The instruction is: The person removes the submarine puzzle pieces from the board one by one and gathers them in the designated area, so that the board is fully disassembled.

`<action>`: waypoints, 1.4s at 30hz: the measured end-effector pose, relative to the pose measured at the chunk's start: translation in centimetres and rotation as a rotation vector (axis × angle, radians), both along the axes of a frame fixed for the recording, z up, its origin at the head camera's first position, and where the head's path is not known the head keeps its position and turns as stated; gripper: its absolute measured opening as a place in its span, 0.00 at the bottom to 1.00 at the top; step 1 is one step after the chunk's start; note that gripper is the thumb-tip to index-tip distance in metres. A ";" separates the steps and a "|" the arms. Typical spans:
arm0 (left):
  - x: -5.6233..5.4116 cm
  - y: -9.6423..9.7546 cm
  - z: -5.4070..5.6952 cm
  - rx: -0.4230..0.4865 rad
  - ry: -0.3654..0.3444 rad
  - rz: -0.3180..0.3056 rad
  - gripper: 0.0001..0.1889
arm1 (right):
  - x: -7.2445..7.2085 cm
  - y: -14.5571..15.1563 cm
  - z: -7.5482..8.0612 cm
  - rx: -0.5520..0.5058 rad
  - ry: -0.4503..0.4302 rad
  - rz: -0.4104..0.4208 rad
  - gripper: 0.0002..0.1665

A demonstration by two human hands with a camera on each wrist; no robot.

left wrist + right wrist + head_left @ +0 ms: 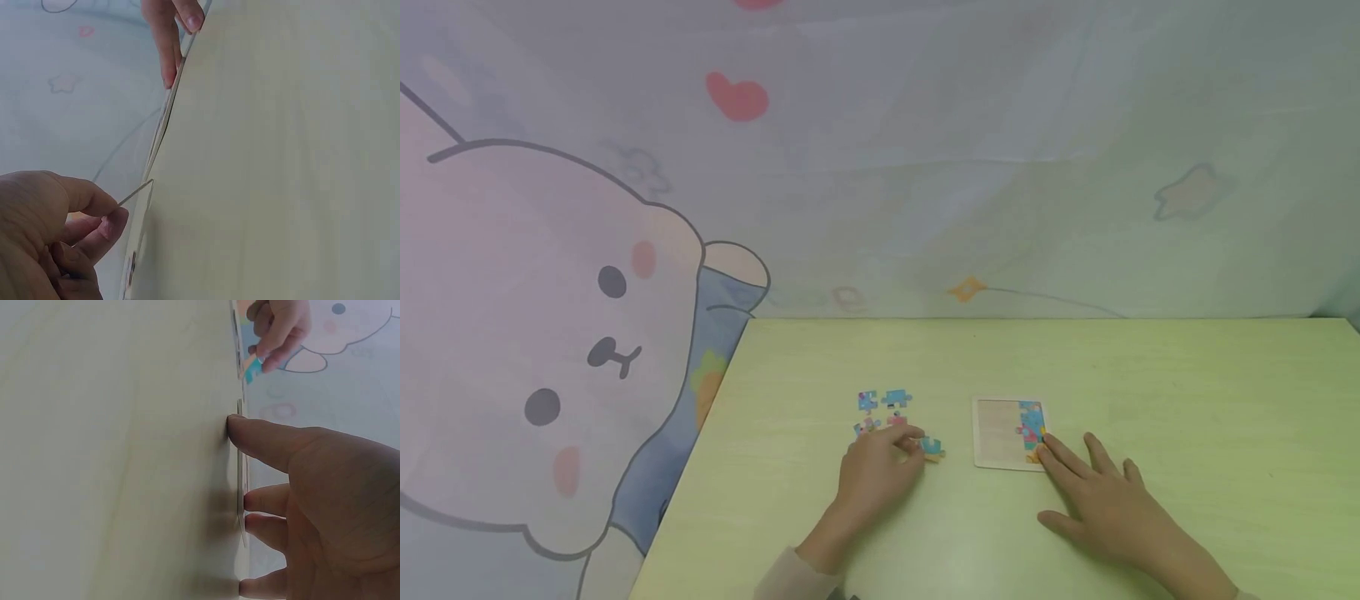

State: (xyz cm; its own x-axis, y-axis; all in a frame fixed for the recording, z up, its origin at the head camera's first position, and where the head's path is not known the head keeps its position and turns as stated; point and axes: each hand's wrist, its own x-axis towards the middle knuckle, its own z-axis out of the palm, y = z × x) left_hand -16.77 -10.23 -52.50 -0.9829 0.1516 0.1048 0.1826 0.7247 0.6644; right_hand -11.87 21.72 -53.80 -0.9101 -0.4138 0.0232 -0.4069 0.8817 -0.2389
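Note:
My left hand (880, 471) pinches a teal and yellow jigsaw piece (932, 448) between thumb and fingertips, left of the puzzle tray. In the left wrist view this piece (135, 192) shows edge-on, tilted up from the table. The square, pale puzzle tray (997, 463) lies flat, with joined pieces (1032, 429) filling its right side and bare board on its left. My right hand (1108, 508) lies with fingers spread, fingertips resting on the tray's right edge and the pieces there. The right wrist view shows its thumb (262, 437) touching down by the tray's edge.
Several loose jigsaw pieces lie beyond my left hand, among them a blue one (897, 397) and another blue one (867, 401). The light yellow-green table (1225, 400) ends at a hanging cloth (925, 208) printed with a large cartoon animal.

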 end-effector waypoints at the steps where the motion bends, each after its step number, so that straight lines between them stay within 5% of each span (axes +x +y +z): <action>1: 0.1 -0.5 -0.1 -0.002 -0.001 0.011 0.11 | 0.0 0.0 0.0 0.000 -0.003 0.000 0.49; 9: 0.9 -3.1 -0.1 -0.035 -0.032 0.096 0.12 | 0.0 0.0 0.1 0.001 -0.007 0.000 0.49; 24: 0.6 -4.1 1.1 -0.109 -0.009 0.062 0.13 | 0.0 0.0 0.1 -0.005 -0.014 -0.002 0.49; 32: -0.6 -2.0 1.6 -0.094 0.039 -0.046 0.13 | -0.2 0.1 0.0 -0.015 -0.010 0.005 0.49; 42: -2.8 3.2 2.2 -0.123 0.046 -0.181 0.11 | -1.5 0.0 0.1 -0.043 -0.022 -0.005 0.51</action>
State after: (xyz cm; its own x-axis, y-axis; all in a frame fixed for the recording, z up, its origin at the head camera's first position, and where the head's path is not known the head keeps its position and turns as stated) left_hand -19.61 -7.02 -50.31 -0.9330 0.3397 0.1187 0.3453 0.7522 0.5612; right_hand -13.35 21.75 -53.75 -0.9127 -0.4081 0.0212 -0.3967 0.8725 -0.2853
